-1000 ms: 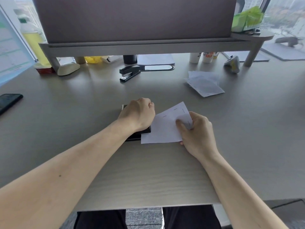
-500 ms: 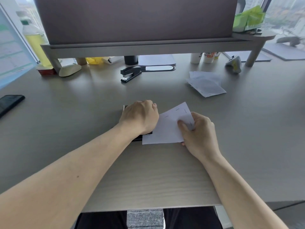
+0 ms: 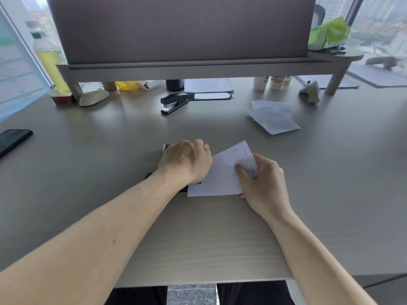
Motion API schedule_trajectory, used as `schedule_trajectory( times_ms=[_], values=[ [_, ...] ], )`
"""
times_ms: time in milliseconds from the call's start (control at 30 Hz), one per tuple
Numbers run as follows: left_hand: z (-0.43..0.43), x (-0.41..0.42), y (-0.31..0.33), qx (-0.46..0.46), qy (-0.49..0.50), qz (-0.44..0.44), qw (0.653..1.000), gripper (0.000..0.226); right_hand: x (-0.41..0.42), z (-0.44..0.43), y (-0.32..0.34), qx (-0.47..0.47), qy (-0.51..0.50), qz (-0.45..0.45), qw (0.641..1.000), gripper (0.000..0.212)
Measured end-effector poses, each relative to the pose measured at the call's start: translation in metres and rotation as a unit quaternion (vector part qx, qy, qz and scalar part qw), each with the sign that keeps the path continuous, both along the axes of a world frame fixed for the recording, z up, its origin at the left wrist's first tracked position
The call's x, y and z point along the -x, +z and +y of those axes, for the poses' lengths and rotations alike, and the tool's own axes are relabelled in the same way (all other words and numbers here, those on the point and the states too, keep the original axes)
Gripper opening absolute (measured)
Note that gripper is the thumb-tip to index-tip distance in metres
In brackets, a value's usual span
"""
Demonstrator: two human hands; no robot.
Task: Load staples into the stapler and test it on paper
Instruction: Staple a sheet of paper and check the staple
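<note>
A black stapler (image 3: 152,175) lies on the desk in the middle of the head view, almost wholly hidden under my left hand (image 3: 186,162), whose curled fingers press down on top of it. A small white sheet of paper (image 3: 220,175) with several staples in it lies to the right, its left edge tucked under my left hand. My right hand (image 3: 262,179) pinches the sheet's right edge, thumb on top.
A second black stapler (image 3: 174,102) sits farther back under the monitor shelf (image 3: 198,68). A loose pile of stapled paper slips (image 3: 273,118) lies back right. A dark phone (image 3: 13,140) is at the left edge. Cups, a bottle and clutter line the back.
Both hands, the stapler and the paper stay in place. Only the camera view shifts slightly.
</note>
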State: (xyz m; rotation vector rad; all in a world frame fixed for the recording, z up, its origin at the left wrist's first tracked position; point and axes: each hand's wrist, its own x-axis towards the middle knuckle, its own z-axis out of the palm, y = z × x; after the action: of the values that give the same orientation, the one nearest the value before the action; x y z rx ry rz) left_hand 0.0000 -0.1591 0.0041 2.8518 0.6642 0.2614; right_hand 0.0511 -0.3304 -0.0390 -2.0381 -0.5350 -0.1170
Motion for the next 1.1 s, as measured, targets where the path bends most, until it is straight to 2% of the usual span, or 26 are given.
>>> schedule_trajectory(
  times_ms=[367,633,767,933,1100],
  values=[
    [-0.006,0.001,0.000,-0.053,-0.018,-0.010,0.998,0.033,0.001,0.001,0.000,0.005,0.005,0.002,1.000,0.038],
    [-0.003,0.000,-0.001,-0.028,-0.022,0.014,0.999,0.034,0.003,-0.001,0.004,0.005,0.004,0.017,1.000,0.027],
    [0.001,-0.001,0.005,0.034,-0.017,0.024,0.999,0.040,0.004,-0.001,0.005,0.003,0.007,0.019,1.000,0.026],
    [0.011,0.001,0.015,0.127,-0.018,-0.073,0.989,0.051,0.005,-0.002,0.006,0.005,0.004,0.023,1.000,0.022],
    [0.025,0.020,0.033,0.185,-0.047,-0.246,0.950,0.053,0.005,-0.003,0.006,0.002,0.011,0.031,0.999,0.019]
  ],
)
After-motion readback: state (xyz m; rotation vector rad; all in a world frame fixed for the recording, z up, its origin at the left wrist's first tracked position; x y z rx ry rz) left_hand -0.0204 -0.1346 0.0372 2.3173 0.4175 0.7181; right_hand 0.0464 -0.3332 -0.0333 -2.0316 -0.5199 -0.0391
